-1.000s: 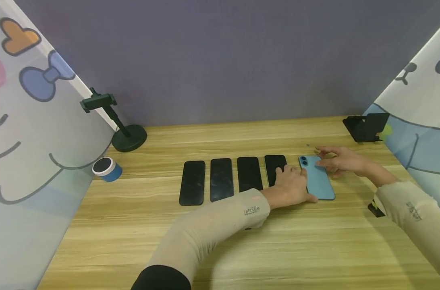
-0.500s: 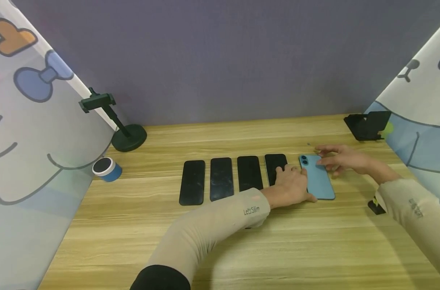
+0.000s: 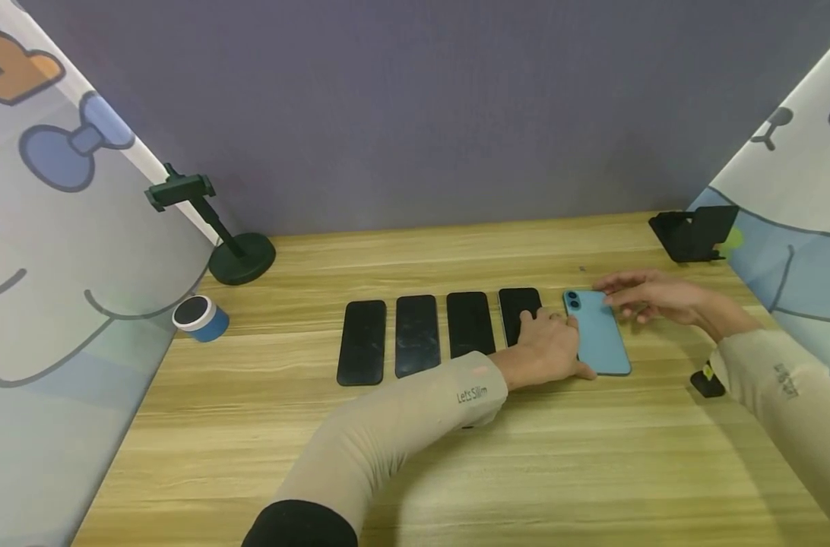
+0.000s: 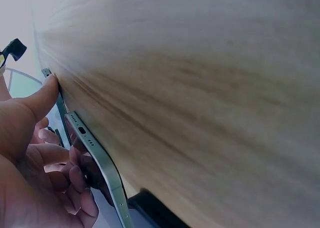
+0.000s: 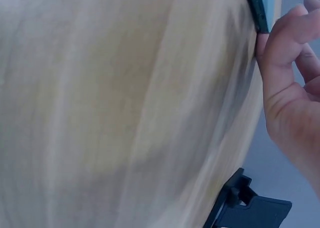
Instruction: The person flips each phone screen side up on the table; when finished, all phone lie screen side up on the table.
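Note:
A light blue phone (image 3: 605,342) lies back up at the right end of a row of phones on the wooden table. My left hand (image 3: 548,346) spans the gap beside it: the thumb touches its lower left side, while the fingers rest over the neighbouring black-screened phone (image 3: 513,304). In the left wrist view that phone's pale frame (image 4: 102,163) shows under loosely bent fingers. My right hand (image 3: 651,295) is at the blue phone's upper right edge, fingers relaxed. The right wrist view shows the fingertips right at the phone's corner (image 5: 257,13).
Farther left in the row lie three dark phones (image 3: 362,342), face up. A dark green stand (image 3: 242,258) and a blue-and-white jar (image 3: 210,323) are at the left. A black folding stand (image 3: 692,237) sits at the back right, and a small black object (image 3: 707,384) lies beside the right sleeve.
The head view has shifted very slightly. My right hand's fingers have shifted a little at the blue phone's upper right edge. The left hand and the phones stay in place.

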The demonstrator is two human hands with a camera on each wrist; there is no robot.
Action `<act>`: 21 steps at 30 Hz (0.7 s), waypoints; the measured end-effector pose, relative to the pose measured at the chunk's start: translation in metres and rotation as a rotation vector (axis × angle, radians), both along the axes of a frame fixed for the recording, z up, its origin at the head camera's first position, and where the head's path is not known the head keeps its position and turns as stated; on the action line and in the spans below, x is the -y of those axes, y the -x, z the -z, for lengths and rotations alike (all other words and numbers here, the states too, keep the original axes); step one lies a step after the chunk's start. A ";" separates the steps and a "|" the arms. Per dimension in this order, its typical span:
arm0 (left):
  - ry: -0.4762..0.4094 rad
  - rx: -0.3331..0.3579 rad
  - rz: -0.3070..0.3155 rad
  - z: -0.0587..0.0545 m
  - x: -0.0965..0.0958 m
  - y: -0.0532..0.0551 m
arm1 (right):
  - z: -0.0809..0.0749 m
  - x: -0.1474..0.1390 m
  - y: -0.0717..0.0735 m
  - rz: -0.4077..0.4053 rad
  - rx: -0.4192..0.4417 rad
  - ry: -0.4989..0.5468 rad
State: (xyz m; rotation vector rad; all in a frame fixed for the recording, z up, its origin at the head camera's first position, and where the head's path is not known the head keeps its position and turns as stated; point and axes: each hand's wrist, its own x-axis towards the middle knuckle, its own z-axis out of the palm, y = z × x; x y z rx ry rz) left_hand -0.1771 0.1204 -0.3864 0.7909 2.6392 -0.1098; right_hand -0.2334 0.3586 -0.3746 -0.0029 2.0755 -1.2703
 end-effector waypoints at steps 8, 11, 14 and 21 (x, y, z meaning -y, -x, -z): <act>-0.011 0.009 0.008 0.000 0.001 0.000 | 0.001 0.002 0.002 0.017 0.015 0.007; -0.025 0.009 0.016 0.001 0.002 0.000 | 0.006 0.002 0.001 0.040 0.026 0.052; -0.035 0.013 0.017 0.002 0.002 0.001 | 0.010 0.003 0.000 0.058 0.022 0.086; -0.048 0.024 0.018 0.003 0.003 0.002 | 0.014 0.002 -0.003 0.088 -0.005 0.103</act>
